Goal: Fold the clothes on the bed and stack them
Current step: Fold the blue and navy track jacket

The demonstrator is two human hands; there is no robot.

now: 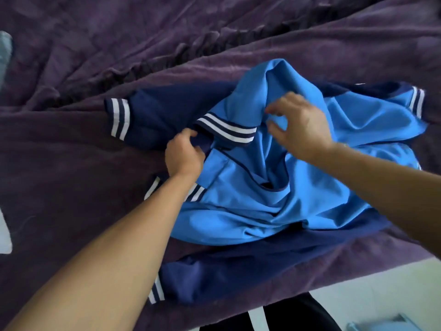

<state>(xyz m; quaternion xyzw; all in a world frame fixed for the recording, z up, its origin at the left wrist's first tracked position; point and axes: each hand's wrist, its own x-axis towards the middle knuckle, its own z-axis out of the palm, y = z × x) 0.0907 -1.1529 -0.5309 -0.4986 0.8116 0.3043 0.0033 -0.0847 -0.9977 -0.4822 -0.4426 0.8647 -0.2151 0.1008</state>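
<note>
A light blue jacket (274, 187) with navy sleeves and white-striped cuffs lies crumpled on the purple bed cover (71, 151). One navy sleeve (152, 115) stretches left, another (238, 266) lies along the near edge. My left hand (183, 154) is closed on the fabric just below the striped collar (226, 129). My right hand (300, 123) hovers over the bunched blue cloth beside the collar, fingers curled and apart, holding nothing.
The bed's near edge runs along the lower right, with pale floor (381, 290) beyond it. A light blue object (384, 324) sits at the bottom right corner. Pale fabric (4, 53) shows at the left edge. My dark trousers (298, 314) stand against the bed.
</note>
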